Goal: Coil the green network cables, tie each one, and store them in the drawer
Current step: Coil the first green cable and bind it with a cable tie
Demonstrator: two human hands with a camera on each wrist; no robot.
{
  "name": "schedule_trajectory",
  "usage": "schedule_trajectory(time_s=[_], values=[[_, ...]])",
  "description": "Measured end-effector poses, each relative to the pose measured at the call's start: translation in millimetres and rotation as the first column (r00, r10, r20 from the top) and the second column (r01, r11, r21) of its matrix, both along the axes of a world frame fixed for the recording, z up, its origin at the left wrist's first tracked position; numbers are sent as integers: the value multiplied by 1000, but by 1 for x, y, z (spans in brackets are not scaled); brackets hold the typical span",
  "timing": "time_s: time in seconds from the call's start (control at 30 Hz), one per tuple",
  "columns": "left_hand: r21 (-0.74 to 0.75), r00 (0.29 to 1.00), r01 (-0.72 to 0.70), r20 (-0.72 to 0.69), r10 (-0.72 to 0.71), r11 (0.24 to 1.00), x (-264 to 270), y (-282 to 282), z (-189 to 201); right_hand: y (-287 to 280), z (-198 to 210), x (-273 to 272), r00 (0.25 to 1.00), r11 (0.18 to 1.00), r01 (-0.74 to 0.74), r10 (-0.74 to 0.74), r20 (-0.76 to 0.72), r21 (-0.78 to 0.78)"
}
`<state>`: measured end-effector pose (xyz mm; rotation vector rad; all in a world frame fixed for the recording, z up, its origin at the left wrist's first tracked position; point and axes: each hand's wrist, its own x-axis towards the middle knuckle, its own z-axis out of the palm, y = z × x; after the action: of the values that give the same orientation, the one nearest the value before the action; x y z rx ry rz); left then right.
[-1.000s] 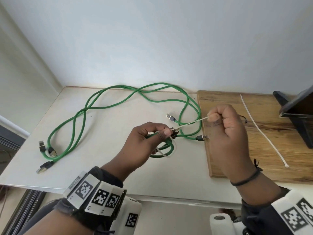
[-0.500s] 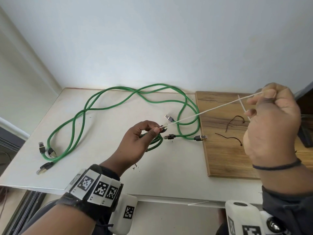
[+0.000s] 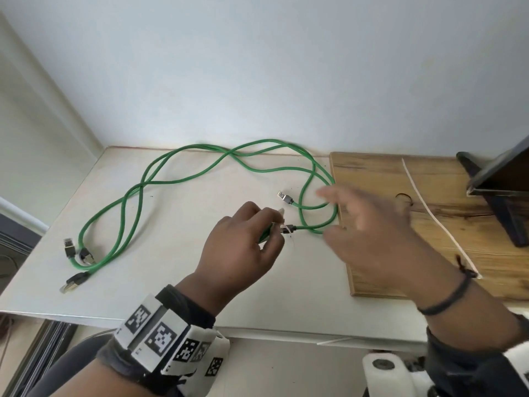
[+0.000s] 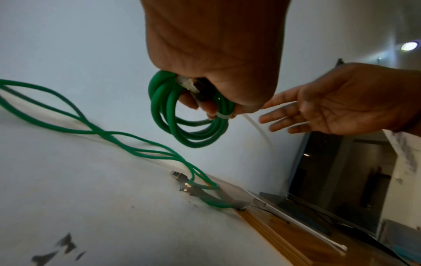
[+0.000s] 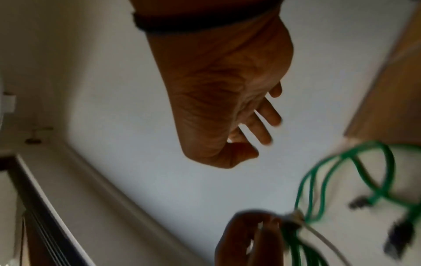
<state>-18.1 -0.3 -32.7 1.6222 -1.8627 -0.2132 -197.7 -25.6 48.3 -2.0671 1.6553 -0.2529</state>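
Observation:
My left hand [image 3: 266, 227] grips a small coil of green network cable [image 4: 193, 124] a little above the white table [image 3: 160, 282]. A white zip tie [image 4: 224, 116] wraps the coil, and its thin tail [image 4: 257, 127] sticks out to the right. My right hand [image 3: 352, 213] is blurred, with fingers spread and nothing in it. It hovers just right of the left hand, over the left edge of the wooden board [image 3: 400, 262]. Two long loose green cables [image 3: 137, 196] lie across the table, with plugs [image 3: 77, 253] at the left. In the head view the left hand hides most of the coil.
A spare white zip tie [image 3: 429, 213] lies diagonally on the wooden board. A dark stand holding a screen [image 3: 501, 193] stands at the far right. Two cable plugs [image 3: 286, 197] lie near the board's edge. A wall runs behind the table.
The right hand had pulled the zip tie's tail out to the upper right. It has let go and swung back down toward the left hand, fingers spread. The left hand kept the coil.

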Motion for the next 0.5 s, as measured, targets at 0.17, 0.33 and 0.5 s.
schedule_trajectory(time_s=[0.17, 0.33, 0.5], values=[[-56, 994, 101, 51, -99, 993, -8, 6, 2, 9, -38, 23, 895, 914, 24, -199, 398, 405], [-32, 990, 98, -98, -100, 995, -5, 3, 0, 3, -40, 22, 668, 766, 35, -495, 555, 642], [-110, 965, 63, -245, -89, 992, -11, 4, -5, 10, -40, 34, 493, 677, 31, -650, 578, 735]])
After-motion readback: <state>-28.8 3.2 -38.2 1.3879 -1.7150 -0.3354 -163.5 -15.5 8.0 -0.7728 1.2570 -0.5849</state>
